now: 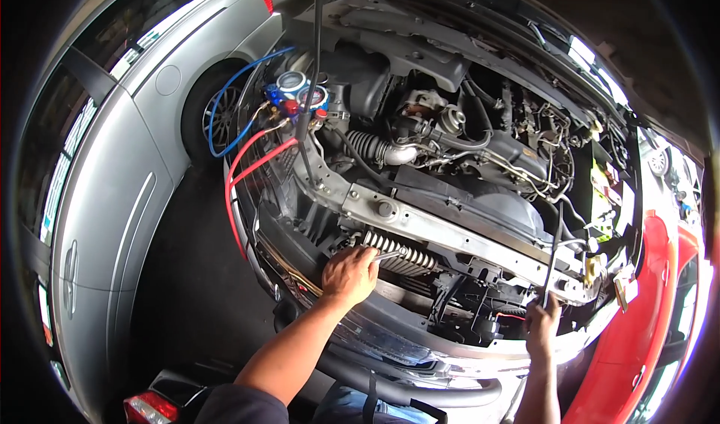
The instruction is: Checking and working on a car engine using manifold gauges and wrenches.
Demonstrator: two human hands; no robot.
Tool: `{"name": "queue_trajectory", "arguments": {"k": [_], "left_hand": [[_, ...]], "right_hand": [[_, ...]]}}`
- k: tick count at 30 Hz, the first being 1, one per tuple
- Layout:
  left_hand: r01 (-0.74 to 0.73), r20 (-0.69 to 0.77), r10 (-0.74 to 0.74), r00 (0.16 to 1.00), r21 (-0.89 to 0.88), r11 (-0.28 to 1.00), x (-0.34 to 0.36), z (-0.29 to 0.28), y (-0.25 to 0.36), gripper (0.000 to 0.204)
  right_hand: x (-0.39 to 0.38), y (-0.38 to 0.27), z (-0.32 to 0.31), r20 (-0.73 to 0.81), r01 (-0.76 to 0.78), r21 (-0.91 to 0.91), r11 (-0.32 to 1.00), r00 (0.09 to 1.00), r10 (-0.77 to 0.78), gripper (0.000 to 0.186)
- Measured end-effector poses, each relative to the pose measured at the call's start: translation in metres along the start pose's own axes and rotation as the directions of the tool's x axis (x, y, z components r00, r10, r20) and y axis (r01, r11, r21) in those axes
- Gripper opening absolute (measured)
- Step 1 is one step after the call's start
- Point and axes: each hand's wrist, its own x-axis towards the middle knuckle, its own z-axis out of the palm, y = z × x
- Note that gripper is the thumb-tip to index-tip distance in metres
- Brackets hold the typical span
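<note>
Just behind the front bumper of a car with its hood up, my left hand [349, 275] is closed around a silver wrench [391, 255] with a round head. The wrench's head lies over a ribbed, finned metal part [401, 248] below the silver crossbar [435, 227]. Farther right, my right hand [541, 320] closes on the lower end of a long thin black rod [554, 255]. That rod slants up across the crossbar toward the engine. Shadow darkens the right fingers.
A gauge set [298, 90] with a blue hose [213, 128] and red hoses [229, 188] sits at the engine bay's left. The black hood prop [318, 41] rises there. A silver car [112, 199] stands left, a red car [637, 326] right.
</note>
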Motion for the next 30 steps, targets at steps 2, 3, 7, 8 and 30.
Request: {"name": "queue_trajectory", "arguments": {"k": [2, 3, 7, 8, 30], "left_hand": [[-0.007, 0.003, 0.007, 1.0, 0.001, 1.0, 0.0, -0.001, 0.0, 0.012], [-0.002, -0.003, 0.002, 1.0, 0.002, 1.0, 0.0, -0.001, 0.0, 0.012], [0.032, 0.018, -0.032, 0.999, 0.013, 0.999, -0.001, 0.0, 0.001, 0.012], [0.062, 0.023, -0.062, 0.998, 0.011, 0.998, -0.001, 0.0, 0.002, 0.013], [0.1, 0.036, -0.102, 0.994, 0.064, 0.993, -0.004, 0.0, 0.016, 0.02]], "right_hand": [[-0.021, 0.012, 0.004, 0.039, -0.2, 0.291, 0.936, 0.979, 0.198, 0.033], [-0.028, 0.017, 0.006, 0.091, -0.098, 0.254, 0.962, 0.993, 0.077, 0.038], [-0.067, 0.029, 0.009, 0.074, -0.001, 0.178, 0.984, 0.997, -0.012, 0.049], [-0.076, 0.032, 0.012, 0.074, -0.004, 0.168, 0.986, 0.997, -0.008, 0.046], [-0.127, -0.032, 0.085, 0.273, 0.175, -0.561, 0.809, 0.962, -0.019, 0.064]]}}
